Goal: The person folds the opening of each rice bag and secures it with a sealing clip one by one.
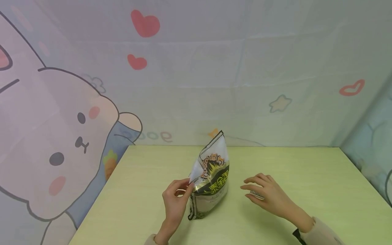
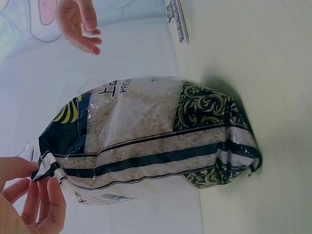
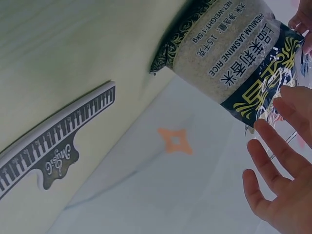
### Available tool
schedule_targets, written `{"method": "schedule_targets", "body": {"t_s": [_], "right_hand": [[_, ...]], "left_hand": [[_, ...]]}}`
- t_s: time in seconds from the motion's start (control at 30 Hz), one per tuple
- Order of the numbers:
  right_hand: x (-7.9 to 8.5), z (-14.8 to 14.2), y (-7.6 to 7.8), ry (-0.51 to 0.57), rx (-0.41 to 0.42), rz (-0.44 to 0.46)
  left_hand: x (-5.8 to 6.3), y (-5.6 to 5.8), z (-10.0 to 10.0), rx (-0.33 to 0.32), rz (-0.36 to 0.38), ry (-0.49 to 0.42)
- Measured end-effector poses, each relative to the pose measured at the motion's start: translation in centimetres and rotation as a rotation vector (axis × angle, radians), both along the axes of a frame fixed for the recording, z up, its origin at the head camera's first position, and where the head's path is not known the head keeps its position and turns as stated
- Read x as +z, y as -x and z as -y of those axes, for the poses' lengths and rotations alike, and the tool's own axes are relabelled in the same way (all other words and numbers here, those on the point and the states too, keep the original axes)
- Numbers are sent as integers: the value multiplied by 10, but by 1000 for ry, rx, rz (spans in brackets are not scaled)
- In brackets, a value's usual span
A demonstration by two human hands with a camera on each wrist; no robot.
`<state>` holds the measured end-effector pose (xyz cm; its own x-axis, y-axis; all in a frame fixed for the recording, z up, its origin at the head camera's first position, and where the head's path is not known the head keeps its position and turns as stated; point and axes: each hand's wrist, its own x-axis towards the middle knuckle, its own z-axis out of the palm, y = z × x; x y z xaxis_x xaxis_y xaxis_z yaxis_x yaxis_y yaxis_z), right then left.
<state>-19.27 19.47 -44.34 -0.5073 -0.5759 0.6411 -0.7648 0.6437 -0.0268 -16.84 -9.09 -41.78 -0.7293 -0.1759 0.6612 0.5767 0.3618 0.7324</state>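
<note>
A clear plastic bag of jasmine rice with dark, gold and white print stands on the table, its top rising toward the wall. My left hand pinches the bag's upper side edge between thumb and fingers, as the left wrist view shows at the crumpled corner. To the right of the bag, my right hand is held over the table with its fingers loosely spread and nothing between them. Below that hand lies a flat piece with a piano-key pattern and the word "Music", partly hidden by the fingers in the head view.
The pale yellow-green table reaches back to a fabric backdrop printed with a rabbit, hearts and a star. Its far edge lies close behind the bag. A second printed cloth hangs along the right side.
</note>
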Motion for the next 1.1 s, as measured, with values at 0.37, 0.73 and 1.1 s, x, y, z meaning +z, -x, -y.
{"method": "schedule_targets", "body": {"t_s": [0.37, 0.73, 1.1], "right_hand": [[-9, -9, -8, 3, -57, -4], [-21, -21, -15, -20, -131, 79], [-29, -29, -24, -66, -212, 143]], "left_hand": [[1, 0, 0, 2, 10, 4], [-17, 10, 3, -4, 13, -4], [-30, 16, 6, -23, 9, -21]]}}
